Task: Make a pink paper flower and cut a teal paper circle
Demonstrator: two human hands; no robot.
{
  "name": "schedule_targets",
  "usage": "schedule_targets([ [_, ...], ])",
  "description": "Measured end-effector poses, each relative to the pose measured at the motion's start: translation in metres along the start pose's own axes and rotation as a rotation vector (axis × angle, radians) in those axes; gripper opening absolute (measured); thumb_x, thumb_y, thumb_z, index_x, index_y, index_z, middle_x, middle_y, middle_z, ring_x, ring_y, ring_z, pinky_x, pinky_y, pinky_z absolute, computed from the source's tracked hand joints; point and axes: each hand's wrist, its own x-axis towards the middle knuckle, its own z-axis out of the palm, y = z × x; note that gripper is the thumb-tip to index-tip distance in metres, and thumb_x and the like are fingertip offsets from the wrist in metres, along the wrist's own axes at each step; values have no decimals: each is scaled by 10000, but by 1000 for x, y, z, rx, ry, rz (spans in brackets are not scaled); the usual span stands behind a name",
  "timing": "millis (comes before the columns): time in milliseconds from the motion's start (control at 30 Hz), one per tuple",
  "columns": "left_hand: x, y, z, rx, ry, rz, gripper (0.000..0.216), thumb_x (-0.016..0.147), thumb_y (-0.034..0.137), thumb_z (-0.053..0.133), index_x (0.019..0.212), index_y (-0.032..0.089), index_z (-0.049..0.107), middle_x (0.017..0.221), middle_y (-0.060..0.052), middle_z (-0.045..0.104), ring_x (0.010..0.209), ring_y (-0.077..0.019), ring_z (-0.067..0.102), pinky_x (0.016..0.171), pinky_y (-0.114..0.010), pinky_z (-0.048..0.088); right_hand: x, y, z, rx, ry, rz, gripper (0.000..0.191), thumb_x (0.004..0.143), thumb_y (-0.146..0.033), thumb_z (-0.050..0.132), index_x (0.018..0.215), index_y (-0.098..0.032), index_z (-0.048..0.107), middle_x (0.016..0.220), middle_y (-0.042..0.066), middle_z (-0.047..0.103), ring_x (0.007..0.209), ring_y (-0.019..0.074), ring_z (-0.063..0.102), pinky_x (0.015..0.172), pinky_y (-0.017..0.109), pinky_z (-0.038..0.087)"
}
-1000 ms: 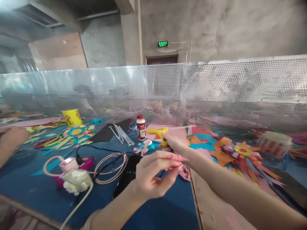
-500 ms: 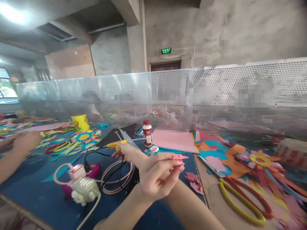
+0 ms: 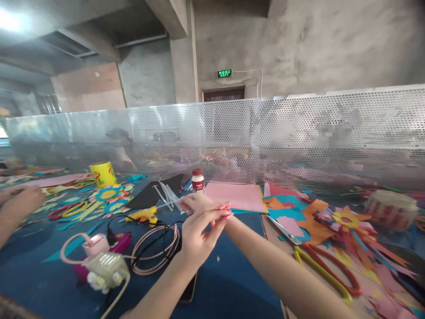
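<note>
My left hand (image 3: pixel 201 230) is closed in a pinch on a small folded pink paper piece (image 3: pixel 227 211). My right arm crosses beyond it, and my right hand (image 3: pixel 195 203) is partly hidden behind the left one. The right hand's visible fingers look loosely apart and slightly blurred. Just left of them lies a yellow glue gun (image 3: pixel 144 215) on the blue table, a clear glue stick (image 3: pixel 168 204) sticking out of its back toward my right hand. Several more glue sticks (image 3: pixel 168 192) rest on black paper behind it.
Orange-and-yellow scissors (image 3: pixel 327 270) lie open at right beside a paper flower (image 3: pixel 347 219). A red-capped bottle (image 3: pixel 198 180) stands before pink sheets (image 3: pixel 235 197). Plugs and a coiled cable (image 3: pixel 156 250) are at left, with a yellow tape roll (image 3: pixel 102 174). Another person's hand (image 3: pixel 26 201) works far left.
My right hand has let go of the glue gun, which now lies on the table, and has drawn back rightward. My left hand still pinches the pink paper piece, slightly further left and higher.
</note>
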Motion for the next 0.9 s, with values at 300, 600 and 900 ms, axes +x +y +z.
schedule_targets([
  [300, -7, 4, 10, -41, -112, -113, 91, 764, 110, 615, 808, 184, 643, 848, -37, 709, 767, -140, 656, 570, -222, 535, -122, -31, -87, -233, 124, -205, 236, 753, -363, 647, 965, -260, 658, 942, 15, 617, 864, 154, 557, 774, 301, 438],
  [600, -15, 9, 16, -130, -267, -129, 39, 745, 147, 643, 755, 183, 633, 814, -32, 703, 701, -133, 651, 550, -226, 523, -146, -27, -82, -372, 94, -264, 133, 791, -299, 614, 899, -308, 690, 894, 12, 570, 837, 145, 561, 770, 309, 463],
  [900, -18, 12, 21, -149, -328, -141, 67, 750, 151, 630, 792, 199, 649, 799, -33, 714, 694, -141, 661, 611, -258, 551, -157, -20, -74, -394, 180, -260, 153, 832, -228, 523, 906, -267, 651, 915, 32, 581, 828, 150, 559, 725, 309, 468],
])
